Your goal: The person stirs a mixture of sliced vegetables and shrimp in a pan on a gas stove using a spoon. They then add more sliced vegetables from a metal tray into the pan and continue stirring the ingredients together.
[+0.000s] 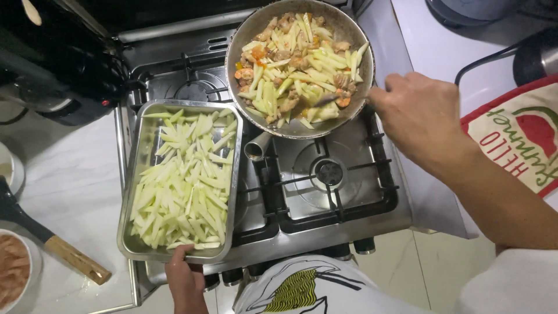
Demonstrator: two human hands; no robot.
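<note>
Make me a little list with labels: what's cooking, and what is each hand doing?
Place: gas stove
Pan: on the back burner, holding pale strips mixed with browned pieces
Tray: metal, on the stove's left side, full of raw pale strips
Left hand: grips the tray's near edge
Right hand: holds a utensil in the pan's food
Front burner: bare, unlit
Nearby: wooden-handled tool on the left counter

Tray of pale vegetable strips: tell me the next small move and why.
Probably tip the tray toward the pan. The left hand already has a grip on its near rim, the tray is heaped with strips, and the right hand holds a utensil in the pan, ready to stir.
</note>
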